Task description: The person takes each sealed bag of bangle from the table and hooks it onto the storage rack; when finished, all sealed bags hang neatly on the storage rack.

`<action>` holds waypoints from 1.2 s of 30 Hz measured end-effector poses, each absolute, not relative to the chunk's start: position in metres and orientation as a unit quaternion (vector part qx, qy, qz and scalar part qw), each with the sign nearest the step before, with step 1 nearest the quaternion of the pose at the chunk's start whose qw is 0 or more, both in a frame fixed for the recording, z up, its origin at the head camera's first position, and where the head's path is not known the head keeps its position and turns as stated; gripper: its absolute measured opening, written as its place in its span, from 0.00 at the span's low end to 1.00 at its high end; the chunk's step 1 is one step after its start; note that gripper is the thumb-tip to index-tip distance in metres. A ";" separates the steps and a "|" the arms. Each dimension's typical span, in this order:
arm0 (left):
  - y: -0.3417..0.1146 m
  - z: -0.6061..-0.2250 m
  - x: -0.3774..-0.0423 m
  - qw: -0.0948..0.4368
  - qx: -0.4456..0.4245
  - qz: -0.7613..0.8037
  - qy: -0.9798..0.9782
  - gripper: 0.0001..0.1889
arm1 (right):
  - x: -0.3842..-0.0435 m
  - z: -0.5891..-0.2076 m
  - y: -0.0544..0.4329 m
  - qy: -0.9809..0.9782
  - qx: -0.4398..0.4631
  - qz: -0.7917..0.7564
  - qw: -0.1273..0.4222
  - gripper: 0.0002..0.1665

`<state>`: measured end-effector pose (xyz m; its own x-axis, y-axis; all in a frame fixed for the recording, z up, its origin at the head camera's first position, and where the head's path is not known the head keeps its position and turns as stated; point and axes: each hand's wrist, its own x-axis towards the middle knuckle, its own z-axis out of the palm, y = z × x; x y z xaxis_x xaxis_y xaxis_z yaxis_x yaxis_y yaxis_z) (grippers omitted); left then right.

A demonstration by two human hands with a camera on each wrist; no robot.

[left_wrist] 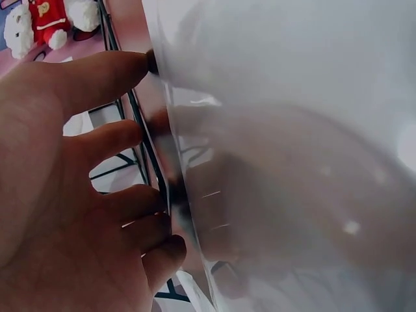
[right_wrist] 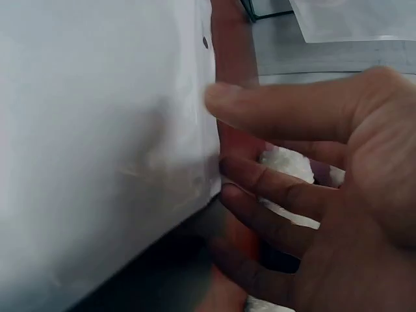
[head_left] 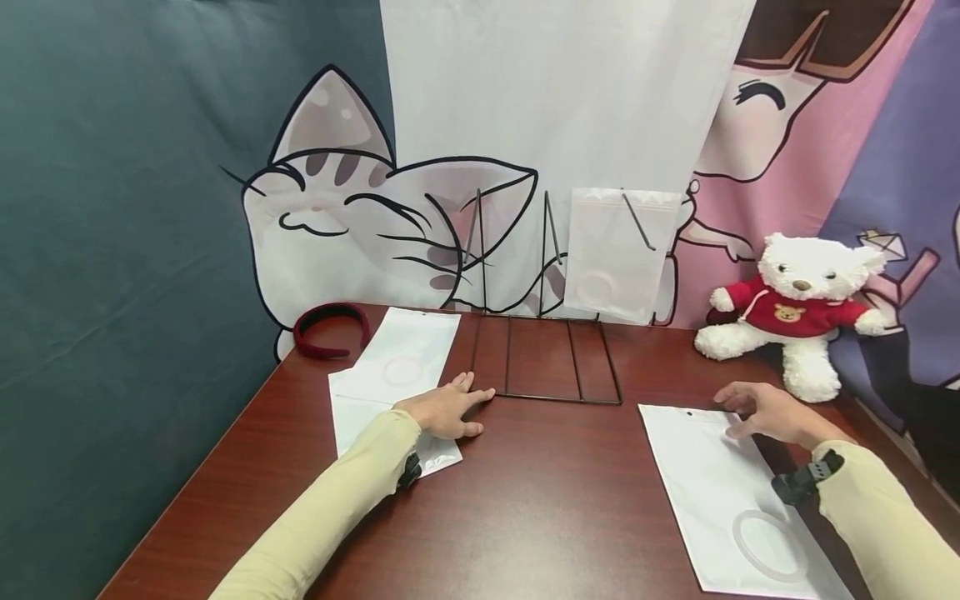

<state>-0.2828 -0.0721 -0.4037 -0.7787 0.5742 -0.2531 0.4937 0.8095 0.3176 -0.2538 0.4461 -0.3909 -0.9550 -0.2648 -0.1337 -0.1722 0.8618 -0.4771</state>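
Note:
My left hand [head_left: 447, 408] lies with spread fingers on the table, over the right side of two overlapping white plastic pouches. The upper pouch [head_left: 420, 333] has a pale ring mark; the lower pouch [head_left: 347, 421] is partly hidden by my forearm. In the left wrist view, clear film [left_wrist: 292, 78] fills the right side, beside my relaxed fingers. My right hand [head_left: 776, 414] is at the top right corner of another white pouch [head_left: 690, 483], which lies flat. In the right wrist view, the thumb and loosely bent fingers are right at the edge of this pouch [right_wrist: 84, 130].
A black wire rack [head_left: 621, 402] with prongs stands at the back centre, a white pouch [head_left: 615, 242] hanging on its right prong. At the back left lies a dark red headband [head_left: 300, 340]. A white teddy bear [head_left: 795, 315] in a red hoodie sits back right.

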 end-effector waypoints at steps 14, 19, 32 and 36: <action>-0.073 -0.404 -0.287 0.168 0.277 0.118 0.939 0.34 | -0.259 -0.395 0.443 0.976 -0.091 -0.166 0.111 0.39; -0.070 -0.405 -0.287 0.172 0.289 0.117 0.934 0.34 | -0.256 -0.398 0.448 0.975 -0.071 -0.168 0.131 0.29; -0.073 -0.404 -0.286 0.172 0.286 0.126 0.934 0.34 | -0.250 -0.400 0.457 0.951 -0.108 -0.288 0.041 0.21; -0.073 -0.405 -0.286 0.168 0.288 0.129 0.934 0.34 | -0.246 -0.400 0.462 0.936 -0.119 -0.331 -0.001 0.27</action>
<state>-0.2857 -0.0733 -0.4053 -0.7771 0.5818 -0.2400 0.4952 0.8006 0.3373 -0.2456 0.4621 -0.4001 -0.9717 -0.2221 0.0801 -0.2231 0.7524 -0.6197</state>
